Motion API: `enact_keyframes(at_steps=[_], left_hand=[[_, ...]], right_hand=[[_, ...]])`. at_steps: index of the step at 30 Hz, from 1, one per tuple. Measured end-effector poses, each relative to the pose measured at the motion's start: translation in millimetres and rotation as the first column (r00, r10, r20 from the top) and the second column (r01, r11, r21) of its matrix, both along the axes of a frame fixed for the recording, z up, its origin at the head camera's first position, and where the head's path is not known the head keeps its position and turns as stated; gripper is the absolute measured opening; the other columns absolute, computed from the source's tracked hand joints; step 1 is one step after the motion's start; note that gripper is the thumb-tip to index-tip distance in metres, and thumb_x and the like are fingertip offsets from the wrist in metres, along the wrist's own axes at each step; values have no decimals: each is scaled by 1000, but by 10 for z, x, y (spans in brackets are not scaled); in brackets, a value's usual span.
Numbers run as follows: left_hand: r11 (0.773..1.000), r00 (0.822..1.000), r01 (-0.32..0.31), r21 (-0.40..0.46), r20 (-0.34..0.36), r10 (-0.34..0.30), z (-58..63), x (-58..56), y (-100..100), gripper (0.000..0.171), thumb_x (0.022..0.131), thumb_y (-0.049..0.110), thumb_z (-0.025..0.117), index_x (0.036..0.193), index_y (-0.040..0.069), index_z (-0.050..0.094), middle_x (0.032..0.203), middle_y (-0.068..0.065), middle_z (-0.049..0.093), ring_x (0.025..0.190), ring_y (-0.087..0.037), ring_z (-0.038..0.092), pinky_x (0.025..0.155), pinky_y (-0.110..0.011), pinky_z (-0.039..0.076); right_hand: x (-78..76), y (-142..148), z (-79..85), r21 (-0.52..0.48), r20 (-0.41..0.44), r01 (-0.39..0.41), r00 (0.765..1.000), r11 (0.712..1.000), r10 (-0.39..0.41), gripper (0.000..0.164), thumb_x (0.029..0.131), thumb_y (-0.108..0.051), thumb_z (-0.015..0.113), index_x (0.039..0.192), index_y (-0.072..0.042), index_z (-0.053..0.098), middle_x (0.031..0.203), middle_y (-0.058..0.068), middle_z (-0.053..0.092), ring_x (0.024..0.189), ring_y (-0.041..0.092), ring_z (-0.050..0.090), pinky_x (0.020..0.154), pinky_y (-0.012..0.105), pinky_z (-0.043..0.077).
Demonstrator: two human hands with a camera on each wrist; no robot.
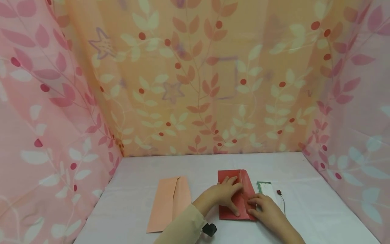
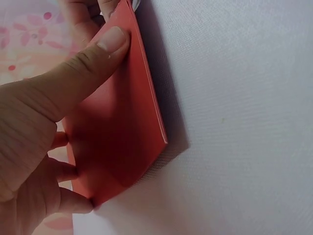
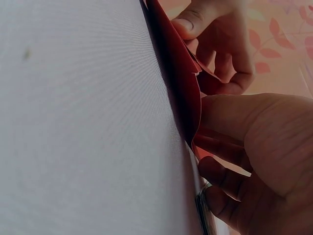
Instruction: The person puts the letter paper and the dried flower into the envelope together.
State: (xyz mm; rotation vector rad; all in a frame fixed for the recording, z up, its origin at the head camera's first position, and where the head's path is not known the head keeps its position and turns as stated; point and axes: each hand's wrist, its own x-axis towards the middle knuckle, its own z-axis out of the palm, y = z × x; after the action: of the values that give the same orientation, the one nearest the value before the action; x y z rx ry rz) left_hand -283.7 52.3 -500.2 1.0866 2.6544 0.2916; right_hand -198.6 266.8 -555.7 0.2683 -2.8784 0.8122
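R hand (image 3: 274,147) holds red env (image 3: 188,81) edge, L hand (image 3: 220,29) w/ thumb touching it above

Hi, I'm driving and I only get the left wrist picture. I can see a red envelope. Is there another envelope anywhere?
Observer: Yes, the head view shows a pale orange envelope to the left of the red envelope.
Operator: Ooh! What's on the other side of my red one?
Observer: A white card with a green edge, partly hidden by the right hand.
Operator: Anything past the card?
Observer: Yes, a small dark red flower on a thin stem, just to its right.
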Motion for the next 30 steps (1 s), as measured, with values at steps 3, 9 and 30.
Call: enact_keyframes(at_steps=[3,9,30], left_hand=[[1000,1000,0,13,1,-1,6,-2,-32,79,68,62,88,134,48,48,166,5,28,154,-31,28,107,-56,47],[999,1000,-4,35,-3,4,2,-25,-120,93,68,56,90,147,43,43,165,6,29,153,-23,29,101,-47,53],[999,998,14,44,-55,-11,-43,-28,-128,91,66,63,87,143,44,44,165,5,27,151,-20,29,100,-44,54]], right_hand=[[-6,-2,-6,5,-9,-6,1000,1000,6,30,82,-39,85,107,-24,78,117,-12,66,115,22,62,99,51,50],[-5,-42,5,-4,5,-3,1000,1000,3,27,84,-39,84,107,-27,78,116,-15,65,114,18,61,99,47,51],[44,-65,99,-6,32,9,999,1000,-9,28,84,-36,84,108,-24,78,120,-9,67,115,22,60,100,51,49]])
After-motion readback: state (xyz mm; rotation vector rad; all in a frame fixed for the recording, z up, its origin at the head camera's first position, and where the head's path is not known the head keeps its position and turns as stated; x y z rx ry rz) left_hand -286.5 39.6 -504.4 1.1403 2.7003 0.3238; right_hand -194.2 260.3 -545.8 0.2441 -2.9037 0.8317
